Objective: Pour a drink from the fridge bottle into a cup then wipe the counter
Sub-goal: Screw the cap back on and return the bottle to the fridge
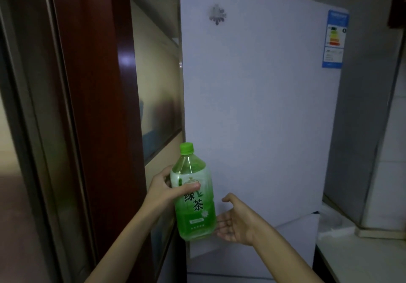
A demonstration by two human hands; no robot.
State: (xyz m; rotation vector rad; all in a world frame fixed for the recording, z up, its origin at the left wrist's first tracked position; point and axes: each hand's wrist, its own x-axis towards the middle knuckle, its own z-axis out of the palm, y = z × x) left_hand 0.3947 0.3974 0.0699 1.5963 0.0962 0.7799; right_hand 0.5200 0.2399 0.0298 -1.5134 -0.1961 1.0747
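A green tea bottle [194, 194] with a green cap is held upright in front of the white fridge door [259, 106]. My left hand [167, 189] grips the bottle at its upper label, thumb across the front. My right hand [236, 221] is spread open, palm turned toward the bottle's lower right side, close beside it; I cannot tell whether the fingertips touch. The fridge door is closed. No cup shows in this view.
A dark red wooden door frame [94, 106] stands at the left, close to the fridge. A pale counter [360, 258] lies at the lower right beside the fridge. An energy sticker [335, 38] sits on the door's upper right corner.
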